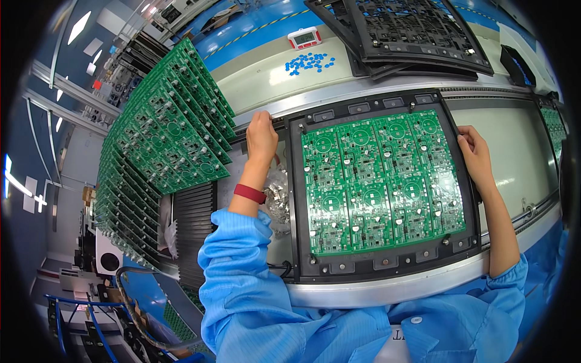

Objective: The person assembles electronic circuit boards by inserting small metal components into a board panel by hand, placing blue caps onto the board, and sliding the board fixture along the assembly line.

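A black carrier frame [387, 264] lies in front of me on the line, with a green circuit board panel [387, 181] seated in it. The panel bears several repeated sections with small parts and white circle outlines. My right hand [476, 156] is at the frame's right edge, fingers bent against its side. Left of the frame, my left hand [261, 139] is closed above the rail, beside the upper left corner; whatever its fingers hold, if anything, is hidden. A red band [249, 193] circles my left wrist.
Many green boards [163, 127] stand upright in a black slotted rack [195, 233] at the left. Beyond the rail lie small blue discs [308, 63] and a red-and-white timer [304, 39]. Black frames [417, 36] are stacked at the back right. Another board [552, 127] sits far right.
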The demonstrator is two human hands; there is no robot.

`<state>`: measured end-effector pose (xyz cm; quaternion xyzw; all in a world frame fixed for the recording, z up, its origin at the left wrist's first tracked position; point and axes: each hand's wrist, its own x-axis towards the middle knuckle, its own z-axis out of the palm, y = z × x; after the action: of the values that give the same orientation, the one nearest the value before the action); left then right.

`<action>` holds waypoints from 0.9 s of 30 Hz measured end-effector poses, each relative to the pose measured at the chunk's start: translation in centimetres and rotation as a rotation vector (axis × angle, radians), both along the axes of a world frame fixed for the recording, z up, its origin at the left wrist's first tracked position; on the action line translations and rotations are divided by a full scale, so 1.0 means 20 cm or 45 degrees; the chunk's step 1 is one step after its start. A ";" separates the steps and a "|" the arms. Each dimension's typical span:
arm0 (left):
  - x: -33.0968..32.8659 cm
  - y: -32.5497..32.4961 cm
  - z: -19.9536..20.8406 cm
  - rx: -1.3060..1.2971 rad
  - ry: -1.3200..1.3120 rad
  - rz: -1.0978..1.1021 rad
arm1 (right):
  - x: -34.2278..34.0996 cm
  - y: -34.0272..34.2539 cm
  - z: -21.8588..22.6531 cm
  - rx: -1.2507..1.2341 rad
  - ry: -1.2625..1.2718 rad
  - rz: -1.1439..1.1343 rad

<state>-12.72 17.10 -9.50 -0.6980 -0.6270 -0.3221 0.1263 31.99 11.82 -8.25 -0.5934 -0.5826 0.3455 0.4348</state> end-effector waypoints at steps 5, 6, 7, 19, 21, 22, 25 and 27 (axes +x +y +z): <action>-0.06 -0.03 0.05 -0.078 -0.230 -0.070 | 0.03 0.04 -0.03 0.046 -0.053 0.041; -0.05 -0.05 0.08 -0.147 -0.549 -0.137 | 0.04 0.05 -0.04 0.086 -0.057 0.038; -0.04 -0.09 0.12 -0.230 -0.866 -0.206 | 0.04 0.05 -0.06 0.114 -0.057 0.030; 0.26 -0.34 0.31 -0.499 -1.585 -0.614 | 0.02 0.04 -0.06 0.102 0.027 0.011; 0.27 -0.33 0.31 -0.495 -1.581 -0.591 | 0.02 0.03 -0.06 0.096 0.025 0.013; 0.28 -0.32 0.30 -0.489 -1.571 -0.566 | 0.02 0.03 -0.06 0.093 0.029 0.018; 0.27 -0.29 0.28 -0.475 -1.550 -0.515 | 0.02 0.04 -0.06 0.088 0.039 0.029; 0.17 -0.23 0.21 -0.377 -1.301 -0.323 | 0.03 0.04 -0.05 0.044 0.032 0.044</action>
<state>-9.38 12.56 -5.25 -0.5333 -0.5580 -0.5412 -0.3337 32.51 12.54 -9.28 -0.5712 -0.5932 0.3503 0.4463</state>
